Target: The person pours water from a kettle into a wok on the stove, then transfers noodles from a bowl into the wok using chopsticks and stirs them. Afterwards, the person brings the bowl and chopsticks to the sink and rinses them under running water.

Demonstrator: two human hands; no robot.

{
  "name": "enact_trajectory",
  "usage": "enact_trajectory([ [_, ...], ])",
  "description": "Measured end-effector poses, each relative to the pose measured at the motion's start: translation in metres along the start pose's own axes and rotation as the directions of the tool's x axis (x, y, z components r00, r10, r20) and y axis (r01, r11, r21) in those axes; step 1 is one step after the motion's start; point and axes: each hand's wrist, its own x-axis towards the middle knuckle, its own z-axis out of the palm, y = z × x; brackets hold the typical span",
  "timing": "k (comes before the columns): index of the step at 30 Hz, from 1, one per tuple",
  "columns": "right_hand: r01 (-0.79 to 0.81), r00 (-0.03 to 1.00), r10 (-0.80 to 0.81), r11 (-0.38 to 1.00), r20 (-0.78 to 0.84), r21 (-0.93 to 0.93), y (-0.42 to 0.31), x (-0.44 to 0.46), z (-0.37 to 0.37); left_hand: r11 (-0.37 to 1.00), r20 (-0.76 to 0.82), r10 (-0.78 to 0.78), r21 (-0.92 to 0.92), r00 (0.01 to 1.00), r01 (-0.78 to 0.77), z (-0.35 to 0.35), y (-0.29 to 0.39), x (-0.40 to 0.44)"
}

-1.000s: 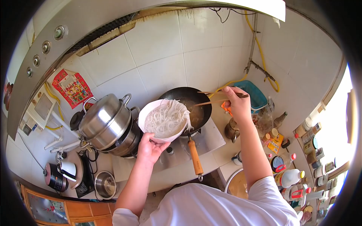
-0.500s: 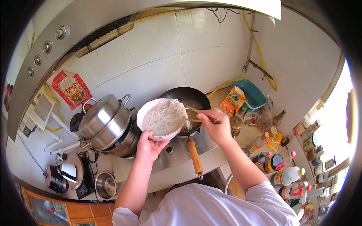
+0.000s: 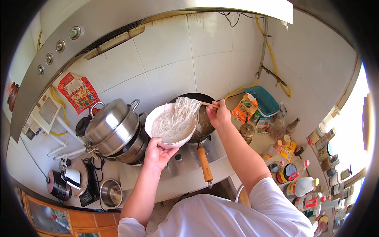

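Note:
My left hand (image 3: 158, 154) grips the near rim of a white bowl (image 3: 184, 144), thumb at the edge and fingers beneath. Pale thin noodles (image 3: 169, 125) fill it. My right hand (image 3: 218, 114) is closed on wooden chopsticks (image 3: 209, 104), whose tips are hidden in a raised clump of noodles (image 3: 187, 106). That clump hangs over the bowl's far right rim, with some strands trailing toward the wok. Just behind and right of the bowl is a dark wok (image 3: 205, 125) with liquid in it, partly covered by the bowl. Its wooden handle (image 3: 205, 164) points toward me.
A steel steamer pot (image 3: 112, 128) stands left of the wok. Sauce bottles (image 3: 302, 185) and jars crowd the right counter near the window. A blue basin (image 3: 263, 100) and an orange packet (image 3: 245, 106) sit at the back right. The range hood (image 3: 79, 47) spans overhead.
My right hand has moved up and left with the chopsticks, lifting a larger clump of noodles above the bowl's rim. The left hand still holds the bowl in nearly the same place.

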Motion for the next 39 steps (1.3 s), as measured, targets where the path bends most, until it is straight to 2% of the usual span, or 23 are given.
enact_trajectory([
  [4,-0.077,0.995,0.087,0.984,-0.055,0.163,-0.007,0.014,0.008,1.0,-0.021,-0.003,-0.012,1.0,0.003,0.0,-0.002,0.0],
  [7,-0.059,0.997,0.069,0.978,-0.039,0.202,-0.014,0.028,0.013,1.0,-0.027,-0.008,-0.017,1.0,0.008,-0.002,-0.003,0.0],
  [11,-0.02,0.999,0.026,0.989,-0.04,0.144,-0.03,0.043,0.015,1.0,-0.02,-0.003,0.005,1.0,0.003,-0.005,-0.004,-0.003],
  [20,0.007,0.985,-0.002,1.0,-0.17,0.03,-0.028,0.069,-0.007,1.0,-0.008,0.006,0.029,1.0,-0.006,-0.006,-0.002,-0.004],
  [22,0.016,0.976,-0.037,0.995,-0.217,-0.097,-0.026,0.068,-0.011,1.0,-0.028,0.0,0.025,1.0,0.0,-0.004,-0.001,-0.004],
  [23,0.016,0.975,-0.037,0.995,-0.218,-0.096,-0.027,0.067,-0.014,1.0,-0.047,-0.003,0.019,0.999,0.004,-0.003,0.0,-0.003],
  [25,0.094,0.991,-0.124,0.912,-0.05,-0.4,-0.028,0.061,-0.019,1.0,-0.056,-0.005,0.022,0.998,0.006,0.0,0.002,-0.003],
  [26,0.092,0.991,-0.123,0.912,-0.051,-0.401,-0.03,0.059,-0.022,1.0,-0.065,-0.008,0.024,0.998,0.01,0.0,0.002,-0.002],
  [28,0.143,0.989,-0.082,0.696,0.12,-0.703,-0.047,0.029,-0.013,1.0,-0.064,-0.021,0.02,0.998,0.022,-0.001,0.004,0.002],
  [29,0.141,0.99,-0.081,0.697,0.118,-0.704,-0.056,0.019,-0.014,0.999,-0.064,-0.032,0.015,0.997,0.033,-0.002,0.004,0.004],
  [31,0.348,0.935,-0.134,0.516,0.327,-0.783,-0.079,-0.002,-0.015,0.999,-0.068,-0.035,0.013,0.997,0.036,-0.003,0.006,0.007],
  [32,0.383,0.924,-0.197,0.515,0.329,-0.767,-0.087,-0.027,-0.008,0.999,-0.07,-0.041,0.011,0.997,0.042,-0.003,0.005,0.007],
  [35,0.451,0.882,-0.182,0.591,0.434,-0.669,-0.084,-0.051,-0.022,0.999,-0.068,-0.035,0.023,0.997,0.036,-0.001,0.006,0.007],
  [37,0.416,0.899,-0.17,0.618,0.403,-0.667,-0.058,-0.061,-0.022,0.999,-0.065,-0.034,0.025,0.997,0.035,-0.002,0.006,0.009],
  [39,0.462,0.877,-0.228,0.638,0.422,-0.616,-0.031,-0.055,-0.024,0.999,-0.058,-0.033,0.029,0.998,0.035,-0.002,0.006,0.01],
])
